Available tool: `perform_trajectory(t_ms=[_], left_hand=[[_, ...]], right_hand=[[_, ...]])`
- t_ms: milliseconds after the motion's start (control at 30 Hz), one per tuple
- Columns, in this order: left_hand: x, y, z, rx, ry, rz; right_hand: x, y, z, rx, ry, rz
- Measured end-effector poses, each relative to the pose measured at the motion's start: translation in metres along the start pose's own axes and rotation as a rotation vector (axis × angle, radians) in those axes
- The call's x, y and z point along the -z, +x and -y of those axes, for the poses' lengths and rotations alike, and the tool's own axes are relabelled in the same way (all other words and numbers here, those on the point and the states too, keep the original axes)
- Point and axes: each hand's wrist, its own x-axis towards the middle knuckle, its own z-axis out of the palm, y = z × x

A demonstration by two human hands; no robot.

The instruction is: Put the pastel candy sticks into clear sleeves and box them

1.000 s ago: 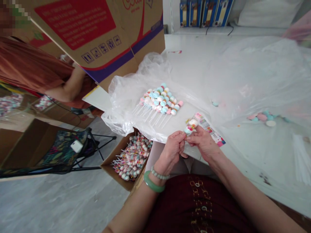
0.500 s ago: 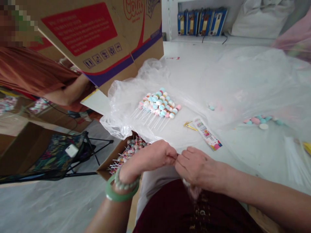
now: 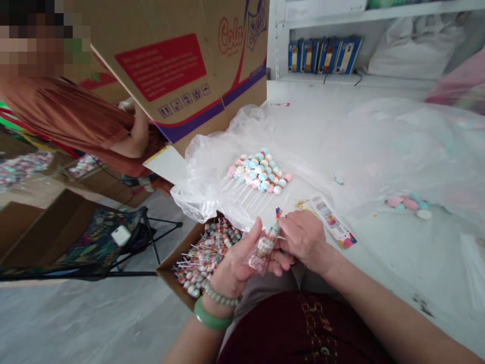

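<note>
A wrapped marshmallow stick (image 3: pixel 264 247) in a clear printed bag lies across the palm of my left hand (image 3: pixel 238 263), whose thumb and fingers curl around it. My right hand (image 3: pixel 307 237) is closed in a pinch at the gathered end of the bag, where a small coloured tip of wrapper and a bit of white stick show. Its fingertips are partly hidden. Beyond my hands, a pile of unwrapped marshmallow sticks (image 3: pixel 261 171) rests on clear plastic. To the right of the pile lie a flat printed bag (image 3: pixel 333 222) and some gold twist ties (image 3: pixel 302 204).
At lower left, a carton (image 3: pixel 170 275) holds many wrapped marshmallow sticks (image 3: pixel 212 247). A large cardboard box (image 3: pixel 178 65) stands at the back left. Loose marshmallows (image 3: pixel 407 202) and plastic sheeting (image 3: pixel 409 146) cover the table's right. A co-worker (image 3: pixel 76 116) and folding chair (image 3: pixel 102 230) are at left.
My hands were close together in front of my body with the bag hanging below. Now my left hand has turned palm up under the marshmallow stick, and the view has shifted.
</note>
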Motion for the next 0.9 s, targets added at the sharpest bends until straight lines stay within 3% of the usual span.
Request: perform_trajectory(t_ms=[33, 100, 233, 300, 333, 400, 467, 533, 567, 700, 767, 833, 900], left_hand=[[0.003, -0.002, 0.002, 0.013, 0.001, 0.066], [0.009, -0.007, 0.003, -0.069, 0.128, 0.051], [0.017, -0.018, -0.012, -0.198, 0.684, -0.002], [0.018, -0.027, -0.022, -0.218, 0.991, -0.018], [0.018, -0.032, -0.025, -0.216, 1.132, -0.041], [0.022, -0.043, -0.026, -0.185, 1.34, -0.104], [0.035, -0.057, -0.021, -0.1, 1.414, -0.185], [0.06, -0.073, -0.011, 0.032, 1.37, -0.296], [0.075, -0.082, -0.004, 0.104, 1.333, -0.377], [0.139, -0.109, 0.029, 0.312, 1.255, -0.787], [0.156, -0.11, 0.043, 0.315, 1.272, -0.994], [0.156, -0.101, 0.049, 0.227, 1.285, -1.079], [0.139, -0.084, 0.046, 0.09, 1.228, -1.032]], right_hand=[[0.003, -0.001, -0.003, -0.015, -0.019, 0.009], [0.007, -0.001, -0.008, -0.18, 0.061, 0.07], [0.009, 0.0, -0.014, -0.727, 0.591, 0.519], [0.006, -0.003, -0.013, -0.819, 0.671, 0.68], [0.003, -0.006, -0.011, -0.811, 0.592, 0.7], [-0.003, -0.012, -0.006, -0.675, 0.228, 0.667], [-0.001, -0.015, 0.0, -0.447, -0.231, 0.567], [0.011, -0.017, -0.002, -0.277, -0.576, 0.426], [0.021, -0.017, -0.006, -0.258, -0.683, 0.346], [0.07, -0.019, -0.041, -0.385, -1.073, -0.122], [0.088, -0.021, -0.059, -0.425, -1.159, -0.158], [0.098, -0.02, -0.071, -0.489, -1.109, -0.136], [0.102, -0.018, -0.077, -0.587, -0.991, -0.109]])
